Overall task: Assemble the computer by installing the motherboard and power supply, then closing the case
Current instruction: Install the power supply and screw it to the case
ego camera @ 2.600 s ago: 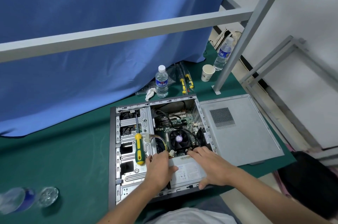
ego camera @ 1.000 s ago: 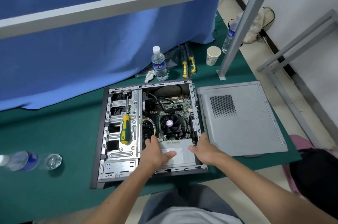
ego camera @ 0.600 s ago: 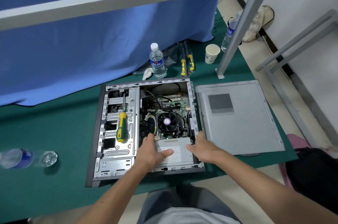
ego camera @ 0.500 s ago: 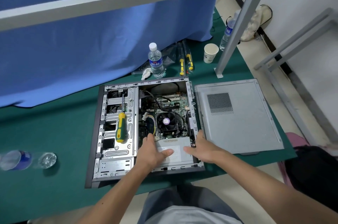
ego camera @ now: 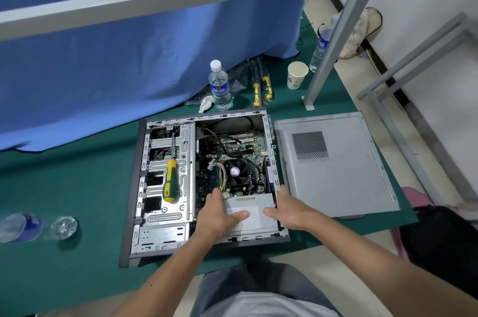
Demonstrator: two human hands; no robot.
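Power-supply seating step: both hands, left (ego camera: 219, 214) and right (ego camera: 287, 209), grip the grey metal power supply box (ego camera: 252, 216) at lower centre of the open case (ego camera: 134, 187); fastening with screws likely follows.

We see a dark green surface (ego camera: 77, 187) under a bare silver metal case (ego camera: 165, 216) with a dark grey edge. On it lies a screwdriver (ego camera: 170, 182) with a yellow and green handle. At three o'clock the pale grey side panel (ego camera: 336, 174) carries a square patch of black dotted holes. The circuit board (ego camera: 232, 143) is green, its fan (ego camera: 236, 172) black with a purple centre. At twelve o'clock hangs a plain blue curtain (ego camera: 129, 58).
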